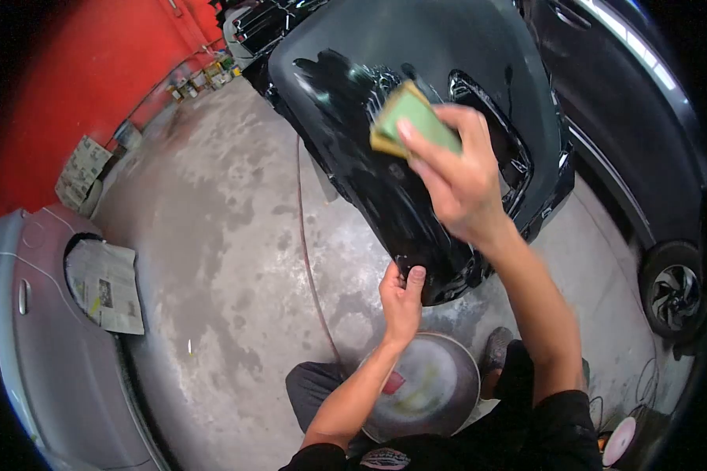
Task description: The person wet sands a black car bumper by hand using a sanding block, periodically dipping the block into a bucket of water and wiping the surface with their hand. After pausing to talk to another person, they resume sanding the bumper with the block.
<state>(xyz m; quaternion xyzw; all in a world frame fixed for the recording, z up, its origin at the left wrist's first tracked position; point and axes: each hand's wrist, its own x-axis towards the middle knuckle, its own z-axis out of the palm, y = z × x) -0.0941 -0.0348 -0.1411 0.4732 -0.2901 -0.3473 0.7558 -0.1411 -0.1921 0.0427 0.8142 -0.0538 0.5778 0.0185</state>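
Note:
A black car bumper (353, 149) lies in front of me, its dark surface partly wet and shiny, with a long opening toward the right. My right hand (467, 173) grips a green and yellow sponge-like block (416, 122), thumb on its green face, over the wet part of the bumper. At the near end of the bumper, my left hand (402, 306) holds the edge, with the thumb up and the fingers curled round it. Below, between my legs, is a round basin (473, 369) of cloudy water. A red object (393, 382) shows at its left side, partly behind my left forearm.
A dark hose (305, 235) runs along the concrete floor (220, 235). To the left stands a greyish car body (63, 377) with newspaper (110, 286) in its wheel arch. A dark car (628, 118) stands at right. Cans (200, 80) line the red wall (78, 86).

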